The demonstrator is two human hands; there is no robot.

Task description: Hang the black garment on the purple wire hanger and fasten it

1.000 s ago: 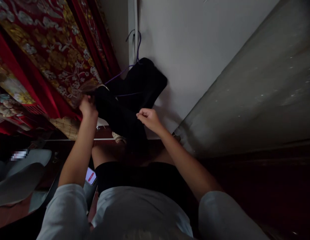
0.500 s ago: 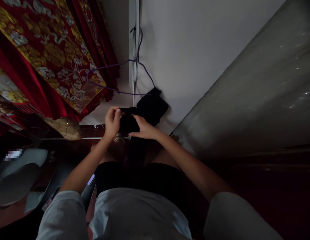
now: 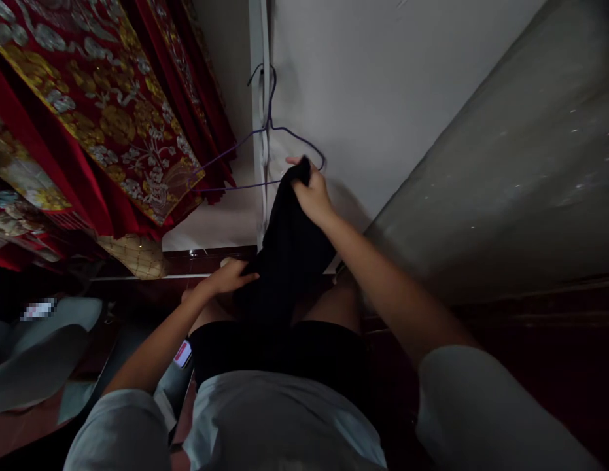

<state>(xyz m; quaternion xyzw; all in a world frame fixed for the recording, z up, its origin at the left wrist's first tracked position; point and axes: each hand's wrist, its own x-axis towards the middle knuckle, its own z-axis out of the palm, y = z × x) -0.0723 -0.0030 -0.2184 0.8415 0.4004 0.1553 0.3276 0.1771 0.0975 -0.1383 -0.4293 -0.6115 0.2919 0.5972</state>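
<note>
A black cloth garment [image 3: 289,255] hangs down in front of my thighs; its exact kind cannot be made out. My right hand [image 3: 313,193] is closed on its upper end, close to the right corner of a thin purple hanger [image 3: 269,125]. Lower down, my left hand [image 3: 230,276] pinches the garment's left edge between thumb and fingers. The hanger is hooked by a white vertical strip [image 3: 265,39] at the wall. Part of its lower bar passes behind the cloth, so whether garment and hanger still touch is hidden.
Red embroidered garments [image 3: 122,124] with gold and silver flowers hang at the left. A pale wall [image 3: 382,85] is ahead, and a grey sheet-like covering [image 3: 490,176] slopes down at the right. Near my left arm are a phone [image 3: 183,354] and pale grey seats [image 3: 34,353].
My right hand has moved up to the garment's top near the hanger's right corner. My left hand has shifted down along the cloth. The garment is stretched longer, and the hanger has tilted.
</note>
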